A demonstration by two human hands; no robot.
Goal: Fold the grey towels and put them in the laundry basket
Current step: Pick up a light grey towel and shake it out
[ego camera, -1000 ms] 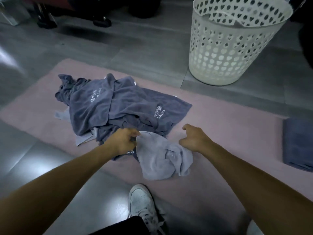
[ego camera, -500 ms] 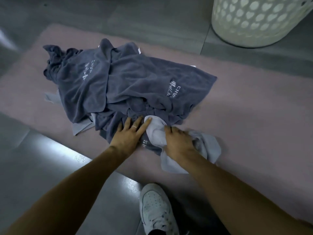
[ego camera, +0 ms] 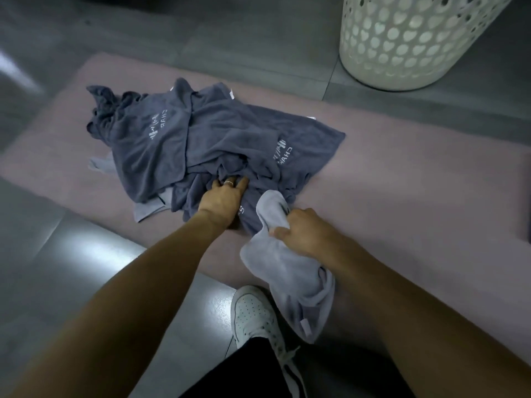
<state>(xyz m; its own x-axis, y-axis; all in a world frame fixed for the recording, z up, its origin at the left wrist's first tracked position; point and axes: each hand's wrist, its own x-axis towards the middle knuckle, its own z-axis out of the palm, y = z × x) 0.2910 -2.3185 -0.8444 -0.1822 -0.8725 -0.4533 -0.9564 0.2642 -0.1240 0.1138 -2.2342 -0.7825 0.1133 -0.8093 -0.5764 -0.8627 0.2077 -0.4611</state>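
Head view shows one heap of dark grey towels (ego camera: 207, 145) on one pink mat (ego camera: 402, 173); the left hand (ego camera: 222, 196) presses flat, fingers spread, while the right hand (ego camera: 301, 235) grips one pale towel (ego camera: 290, 277). One laundry basket (ego camera: 408, 44) stands beyond.

The pink mat (ego camera: 416, 179) lay bare to the right of the towel pile (ego camera: 201, 145), open all the way toward the basket (ego camera: 408, 47), which stood on the grey floor (ego camera: 201, 38) just past the mat's far edge. The pile covered the mat's middle and left. The left hand (ego camera: 222, 196) pressed into its near edge; the right hand (ego camera: 301, 235), gripping a pale towel (ego camera: 290, 277), blocked the near side, above a white shoe (ego camera: 253, 314).
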